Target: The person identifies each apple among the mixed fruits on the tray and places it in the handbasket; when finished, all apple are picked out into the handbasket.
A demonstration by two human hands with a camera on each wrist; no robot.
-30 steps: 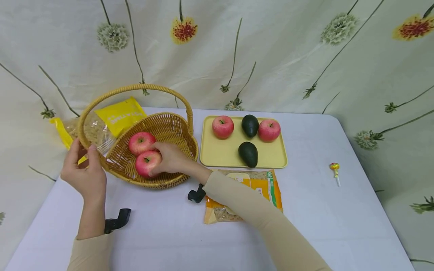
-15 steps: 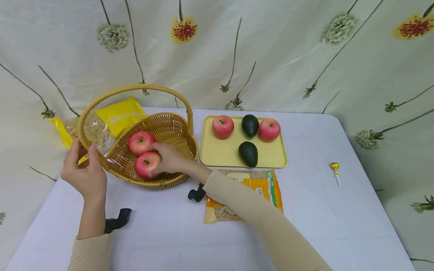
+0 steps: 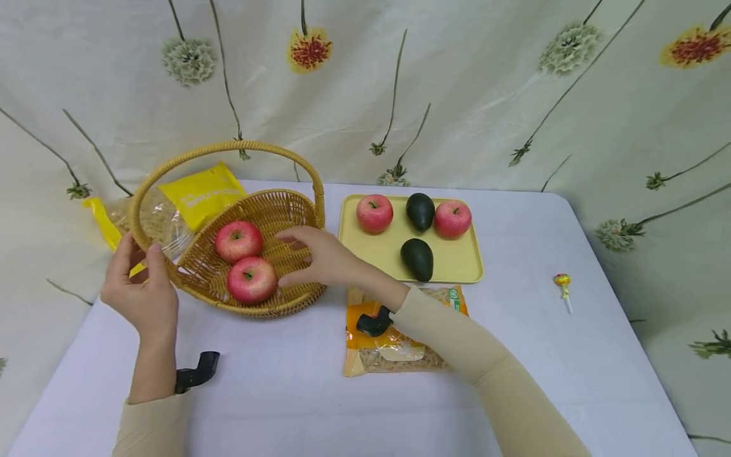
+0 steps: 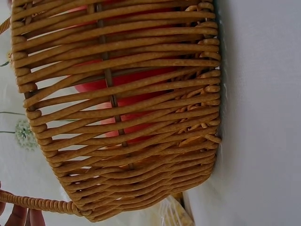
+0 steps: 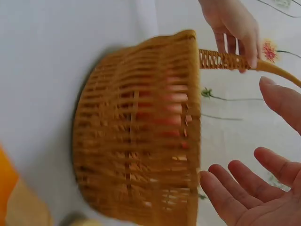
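Soft light, faint shadows, right-wrist view's basket (image 5: 134,136) blurred

Basket (image 3: 280,204), left of frame: golden-brown weave. Two apples (image 3: 252,280) in it: red-pink, lightly streaked. Tray (image 3: 365,257), centre: pale yellow; avocados (image 3: 417,260) on it blackish green. Bag (image 3: 394,358) below: orange, green patch. Table (image 3: 285,400): white. Sleeves (image 3: 457,336): plain beige. Backdrop cloth (image 3: 354,114), top: off-white, printed with pale dandelions and red-yellow flowers.
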